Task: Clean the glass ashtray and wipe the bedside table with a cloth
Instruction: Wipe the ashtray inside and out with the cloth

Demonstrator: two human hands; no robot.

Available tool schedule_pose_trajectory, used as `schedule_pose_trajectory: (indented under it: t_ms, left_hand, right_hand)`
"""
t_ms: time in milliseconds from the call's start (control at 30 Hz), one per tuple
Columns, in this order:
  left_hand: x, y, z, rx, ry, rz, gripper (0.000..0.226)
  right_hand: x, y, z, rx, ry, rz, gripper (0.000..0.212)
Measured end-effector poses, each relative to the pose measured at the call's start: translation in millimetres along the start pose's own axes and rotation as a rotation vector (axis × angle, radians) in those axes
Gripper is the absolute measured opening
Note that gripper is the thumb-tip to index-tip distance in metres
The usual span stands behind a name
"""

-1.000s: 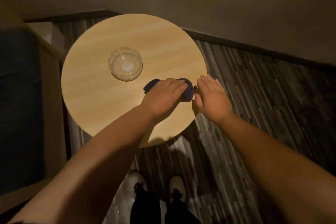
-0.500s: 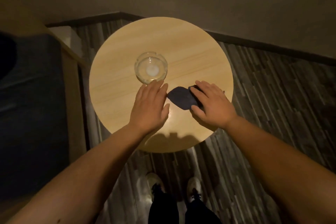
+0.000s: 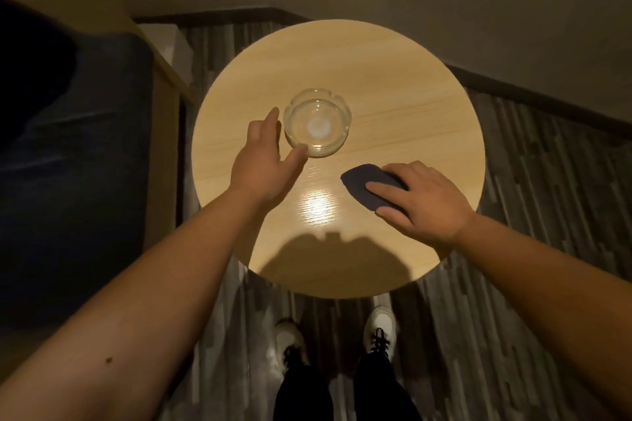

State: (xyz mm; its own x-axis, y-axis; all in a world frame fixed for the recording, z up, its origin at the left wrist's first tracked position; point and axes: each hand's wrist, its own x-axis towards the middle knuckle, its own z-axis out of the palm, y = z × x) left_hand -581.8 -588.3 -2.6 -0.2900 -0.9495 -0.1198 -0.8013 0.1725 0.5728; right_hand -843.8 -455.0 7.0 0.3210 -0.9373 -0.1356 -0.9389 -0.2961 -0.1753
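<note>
The left hand (image 3: pixel 263 161) is spread wide, finger and thumb flanking the left side of the round clear glass ashtray (image 3: pixel 317 122) without gripping it. The ashtray stands upright left of centre on the round pale wooden table (image 3: pixel 342 61). To its right the dark blue cloth (image 3: pixel 359 185) lies flat, its long axis slanting from far-left to near-right and its tip pointing left. The right hand (image 3: pixel 422 200) presses on it with straight fingers.

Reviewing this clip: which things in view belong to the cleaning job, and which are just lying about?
Part of the job:
clear glass ashtray, with the left hand open beside it
dark blue cloth, under the right hand
round light wooden bedside table

Not part of it:
dark blue bed on the left
striped dark floor
person's white shoes
</note>
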Motion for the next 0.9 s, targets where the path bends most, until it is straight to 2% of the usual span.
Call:
schedule_pose_trajectory:
  t_ms: [167, 433, 600, 700, 767, 900]
  left_hand:
    - [22, -13, -5, 0.1, -0.065, 0.093, 0.074]
    - [36, -16, -12, 0.122, -0.102, 0.166, 0.072]
    - [41, -16, -13, 0.165, -0.101, 0.189, 0.076]
    - [41, -18, -13, 0.146, -0.078, 0.197, 0.078]
    - [41, -17, -13, 0.146, -0.067, 0.203, 0.078]
    - [42, -16, -11, 0.153, -0.037, 0.224, 0.076]
  right_hand:
    - [6, 3, 6, 0.035, 0.063, 0.015, 0.043]
    - [12, 4, 2, 0.078, 0.08, 0.033, 0.038]
    - [34, 4, -18, 0.321, 0.204, 0.152, 0.033]
    - [73, 2, -43, 0.403, 0.253, 0.171, 0.041]
    - [105, -2, -56, 0.345, 0.195, 0.109, 0.043]
    - [159, -15, -65, -0.008, -0.054, -0.013, 0.037]
